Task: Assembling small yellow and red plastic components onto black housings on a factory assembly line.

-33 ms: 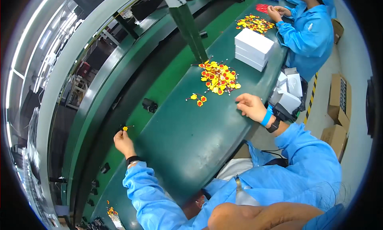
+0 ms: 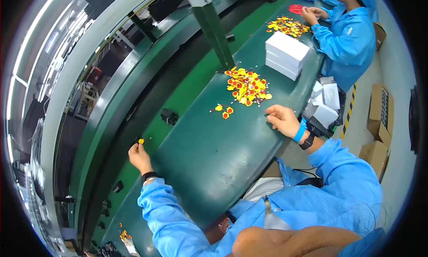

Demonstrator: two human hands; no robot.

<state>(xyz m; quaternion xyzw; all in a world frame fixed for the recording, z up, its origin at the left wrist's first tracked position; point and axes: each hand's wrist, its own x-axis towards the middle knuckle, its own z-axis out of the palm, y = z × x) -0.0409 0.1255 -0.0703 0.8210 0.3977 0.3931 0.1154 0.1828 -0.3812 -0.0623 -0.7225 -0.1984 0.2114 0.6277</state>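
Observation:
My left hand point(image 2: 139, 158) is over the far left edge of the green table, its fingertips pinched on a small yellow part point(image 2: 141, 141) with a dark piece beside it. The exact shape of that part is too small to make out. My right hand point(image 2: 285, 121) hovers near the table's near edge, fingers loosely curved, thumb apart, with nothing visible between them. Beyond it lies a heaped pile of yellow-and-red parts point(image 2: 246, 88) with thin dark wires. A few loose parts of the same kind point(image 2: 225, 116) lie just left of the pile.
White boxes point(image 2: 285, 56) are stacked on the green table point(image 2: 200, 167) past the pile. A green post point(image 2: 214, 36) rises at its far edge. Further up, a co-worker in blue point(image 2: 345, 43) handles parts. A bin of white cartons point(image 2: 327, 101) stands at right.
The whole view has shifted slightly. My left hand keeps its pinch, and the small part in it looks turned a little. My right hand keeps nearly the same pose.

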